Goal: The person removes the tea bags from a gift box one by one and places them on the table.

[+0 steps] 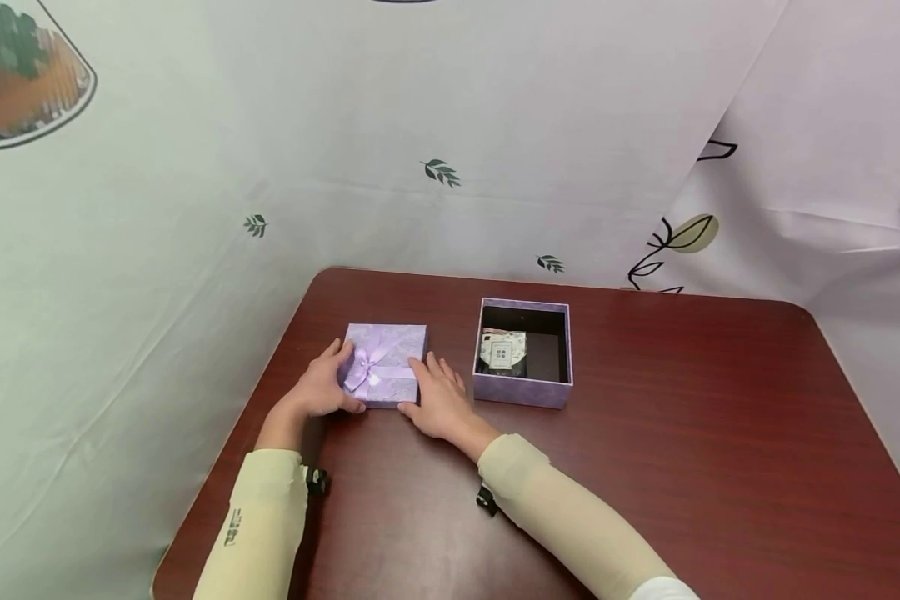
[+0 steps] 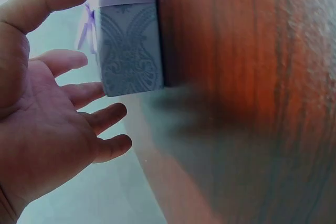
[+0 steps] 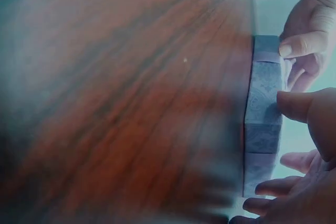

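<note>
A square lilac box lid (image 1: 393, 354) with a satin ribbon and bow (image 1: 367, 371) lies flat on the table, left of centre. Its patterned side (image 2: 131, 51) fills the top of the left wrist view. My left hand (image 1: 318, 383) is at the left side, fingers spread and relaxed, thumb near the front edge. At the right side rests my right hand (image 1: 442, 400), its fingers loosely extended and its thumb (image 3: 299, 106) at the near corner. To the right stands the matching lidless box (image 1: 523, 393), dark inside, with a small floral packet (image 1: 502, 352) in its left part.
The dark red wooden table (image 1: 682, 433) has rounded far corners. Pale cloth (image 1: 360, 192) printed with leaves hangs along its back and left sides. Black wrist cameras (image 1: 317, 481) are strapped beneath both sleeves.
</note>
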{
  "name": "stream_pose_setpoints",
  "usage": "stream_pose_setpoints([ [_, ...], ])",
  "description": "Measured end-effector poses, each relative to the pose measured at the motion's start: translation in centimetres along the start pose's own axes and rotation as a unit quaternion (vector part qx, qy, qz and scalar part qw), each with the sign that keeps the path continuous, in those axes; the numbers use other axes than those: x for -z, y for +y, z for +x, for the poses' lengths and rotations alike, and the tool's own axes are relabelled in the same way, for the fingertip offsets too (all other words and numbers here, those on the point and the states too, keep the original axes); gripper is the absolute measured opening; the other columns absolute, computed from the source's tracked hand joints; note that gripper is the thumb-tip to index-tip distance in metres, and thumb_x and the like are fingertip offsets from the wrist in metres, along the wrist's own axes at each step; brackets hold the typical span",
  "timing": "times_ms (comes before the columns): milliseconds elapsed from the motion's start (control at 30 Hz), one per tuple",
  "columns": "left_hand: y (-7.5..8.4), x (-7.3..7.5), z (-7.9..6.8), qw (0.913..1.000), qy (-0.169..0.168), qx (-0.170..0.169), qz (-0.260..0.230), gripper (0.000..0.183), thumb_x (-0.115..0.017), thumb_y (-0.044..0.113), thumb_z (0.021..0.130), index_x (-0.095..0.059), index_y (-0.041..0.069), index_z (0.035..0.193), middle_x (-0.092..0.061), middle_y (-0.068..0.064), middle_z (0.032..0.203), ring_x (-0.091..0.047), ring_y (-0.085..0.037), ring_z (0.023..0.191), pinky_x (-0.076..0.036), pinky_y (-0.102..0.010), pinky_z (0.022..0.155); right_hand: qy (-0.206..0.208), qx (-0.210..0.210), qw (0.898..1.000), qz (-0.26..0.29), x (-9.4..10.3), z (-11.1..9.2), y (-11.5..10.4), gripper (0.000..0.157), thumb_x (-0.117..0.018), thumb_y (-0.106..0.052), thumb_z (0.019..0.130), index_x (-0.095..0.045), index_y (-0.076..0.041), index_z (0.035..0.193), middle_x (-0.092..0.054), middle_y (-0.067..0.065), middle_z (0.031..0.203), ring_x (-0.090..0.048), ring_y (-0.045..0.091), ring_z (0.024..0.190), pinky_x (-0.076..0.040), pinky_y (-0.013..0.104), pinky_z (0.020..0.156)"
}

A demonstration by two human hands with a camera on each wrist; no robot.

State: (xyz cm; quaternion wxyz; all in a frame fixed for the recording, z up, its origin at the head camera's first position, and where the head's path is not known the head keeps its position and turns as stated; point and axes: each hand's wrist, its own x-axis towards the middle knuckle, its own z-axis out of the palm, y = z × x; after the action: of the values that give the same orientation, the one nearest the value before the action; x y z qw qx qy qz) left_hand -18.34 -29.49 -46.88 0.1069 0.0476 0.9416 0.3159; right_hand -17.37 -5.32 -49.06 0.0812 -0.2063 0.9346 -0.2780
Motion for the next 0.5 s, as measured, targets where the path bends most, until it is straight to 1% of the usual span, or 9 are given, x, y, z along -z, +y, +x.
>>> stream_pose_setpoints([
  [100, 0.7, 0.2, -0.1, 0.9997, 0.015, -0.011, 0.013, 0.121, -0.094, 0.019, 0.061, -0.023, -0.002, 0.157, -0.011, -0.031, 0.16, -0.013, -0.056, 0.141, -0.02, -0.068, 0.108, 0.009, 0.005, 1.0, 0.003, 0.3, -0.2, -0.1, 0.077, -0.071, -0.042, 0.092, -0.037, -0.016, 0.156, -0.027, 0.022, 0.159, -0.026, 0.039, 0.144, -0.025, 0.055, 0.112],
  [233, 1.6, 0.3, -0.2, 0.9989, 0.032, -0.023, 0.025, 0.119, -0.093, 0.019, 0.063, -0.023, -0.001, 0.157, -0.011, -0.029, 0.161, -0.013, -0.056, 0.142, -0.019, -0.071, 0.106, 0.023, 0.023, 0.999, 0.016, 0.8, -0.5, -0.5, 0.077, -0.071, -0.041, 0.092, -0.038, -0.016, 0.156, -0.029, 0.021, 0.158, -0.027, 0.039, 0.144, -0.026, 0.056, 0.111],
  [500, 3.4, 0.5, -0.1, 0.9976, 0.043, -0.044, 0.032, 0.121, -0.091, 0.016, 0.063, -0.02, 0.003, 0.159, -0.011, -0.027, 0.162, -0.015, -0.056, 0.141, -0.016, -0.074, 0.104, 0.041, 0.051, 0.997, 0.034, 2.1, -1.1, -1.6, 0.077, -0.072, -0.038, 0.092, -0.036, -0.014, 0.156, -0.029, 0.021, 0.158, -0.027, 0.041, 0.144, -0.027, 0.057, 0.11],
])
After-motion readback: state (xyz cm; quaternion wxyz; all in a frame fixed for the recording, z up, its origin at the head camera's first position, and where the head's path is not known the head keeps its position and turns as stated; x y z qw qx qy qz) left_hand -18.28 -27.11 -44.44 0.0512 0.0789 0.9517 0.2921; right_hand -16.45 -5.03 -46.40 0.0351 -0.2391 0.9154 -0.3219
